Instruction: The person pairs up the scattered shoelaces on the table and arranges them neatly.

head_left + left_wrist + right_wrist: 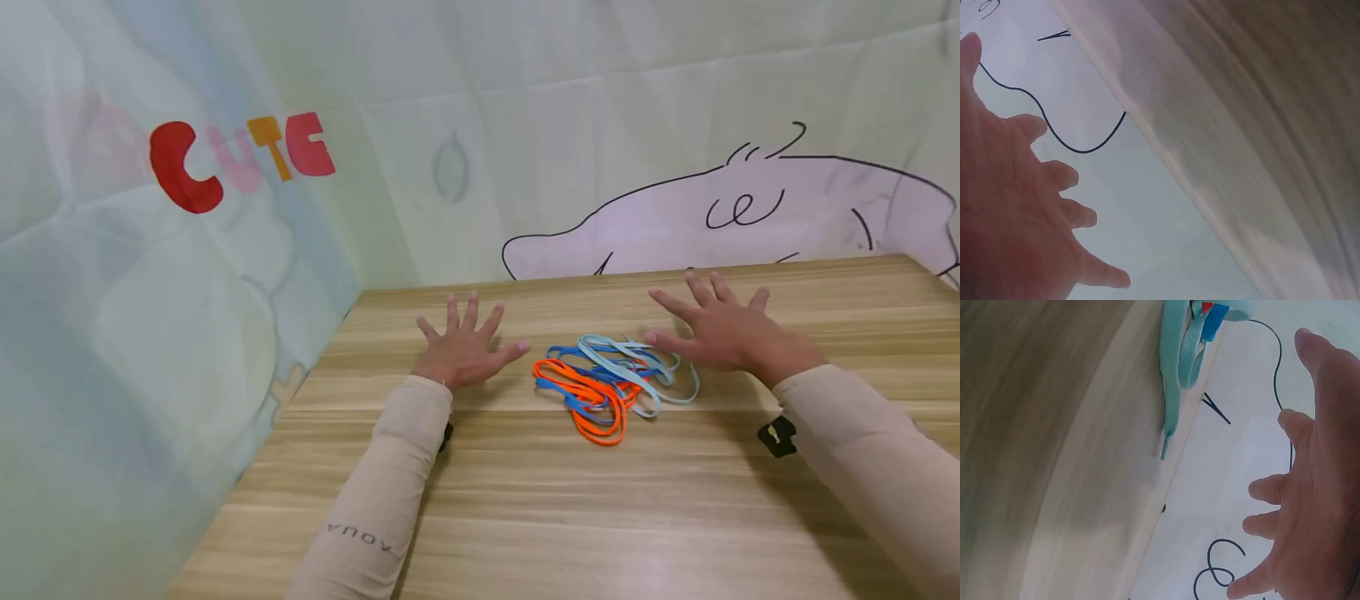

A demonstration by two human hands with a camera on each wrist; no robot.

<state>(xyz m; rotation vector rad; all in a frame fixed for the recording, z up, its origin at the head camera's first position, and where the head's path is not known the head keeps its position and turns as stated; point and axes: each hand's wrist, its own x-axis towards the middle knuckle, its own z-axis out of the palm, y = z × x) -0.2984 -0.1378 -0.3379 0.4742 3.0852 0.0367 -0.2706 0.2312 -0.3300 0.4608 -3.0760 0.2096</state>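
Note:
A loose tangle of flat shoelaces lies on the wooden table between my hands: an orange shoelace (617, 417) nearest me, a blue shoelace (553, 386) mostly beneath, and a pale blue shoelace (626, 371) on top toward the right. My left hand (467, 354) is spread, palm down, left of the tangle and holds nothing. To the right, my right hand (723, 333) is spread too, its thumb close to the pale blue shoelace. In the right wrist view, the tip of the pale shoelace (1172, 381) shows near the fingers, apart from them.
The wooden table (525, 517) reaches back to a printed cloth backdrop (465, 100) with a line-drawn animal. More cloth with the coloured letters CUTE (187, 179) hangs along the left side. A small black device (777, 437) is under the right wrist.

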